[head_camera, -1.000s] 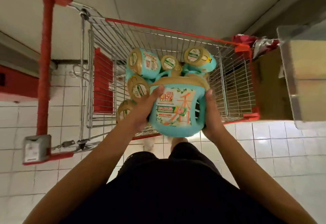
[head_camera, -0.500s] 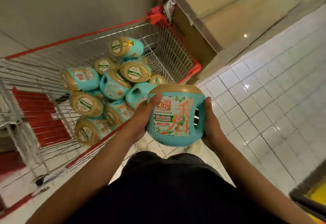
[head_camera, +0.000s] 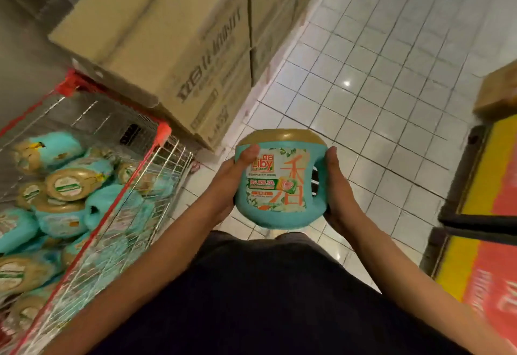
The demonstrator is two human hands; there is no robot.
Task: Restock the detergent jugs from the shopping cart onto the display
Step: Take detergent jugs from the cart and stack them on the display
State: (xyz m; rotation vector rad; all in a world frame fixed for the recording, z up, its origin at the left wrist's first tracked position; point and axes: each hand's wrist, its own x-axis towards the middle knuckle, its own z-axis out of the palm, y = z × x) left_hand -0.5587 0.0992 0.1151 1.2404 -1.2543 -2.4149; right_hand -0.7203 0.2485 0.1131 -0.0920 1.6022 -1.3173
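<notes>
A teal detergent jug with a gold cap and a "Liby" label is upright in front of my body, above the tiled floor. My left hand grips its left side, thumb across the label's top corner. My right hand grips the right side by the handle. At the left stands the red-rimmed wire shopping cart, and several more teal jugs lie piled on their sides in it. The yellow and red display base runs along the right edge.
Stacked brown cardboard cartons stand behind the cart at the upper left. Another carton corner shows at the far right. White tiled floor stretches between the cartons and the display base.
The view has swung right: the cart has slid to the left edge and the display base has come into sight. Both hands still hold the same jug, now away from the cart.
</notes>
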